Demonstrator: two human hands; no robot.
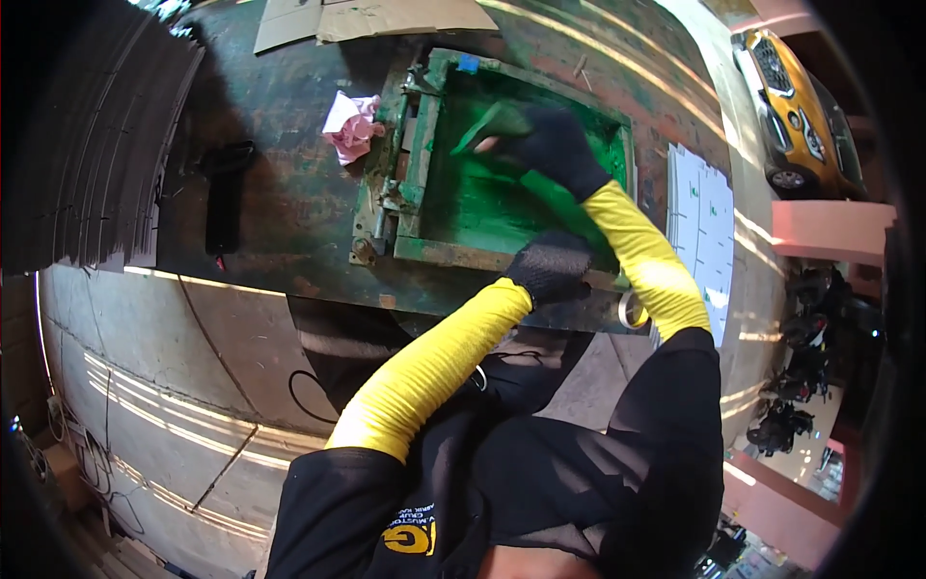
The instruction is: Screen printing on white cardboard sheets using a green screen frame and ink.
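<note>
A wooden screen-printing frame [527, 259] with a green-smeared mesh lies on the dark worktable, joined at its left side to metal hinge clamps [394, 198]. Over the mesh, my right hand [555, 150], in a black glove, closes on a thin green-stained piece [494, 124]; motion blur hides whether it is a rag or a scraper. Bare fingertips show at that glove's end. My left hand [552, 268], also gloved in black, curls its fingers on the frame's near rail. Yellow sleeves cover both forearms.
White printed sheets [699, 227] are stacked to the right, near a tape roll [633, 310]. Left of the frame lie a crumpled pink cloth [352, 127] and a black tool [224, 198]. Cardboard [386, 19] lies at the back; a tall sheet stack [96, 135] stands far left.
</note>
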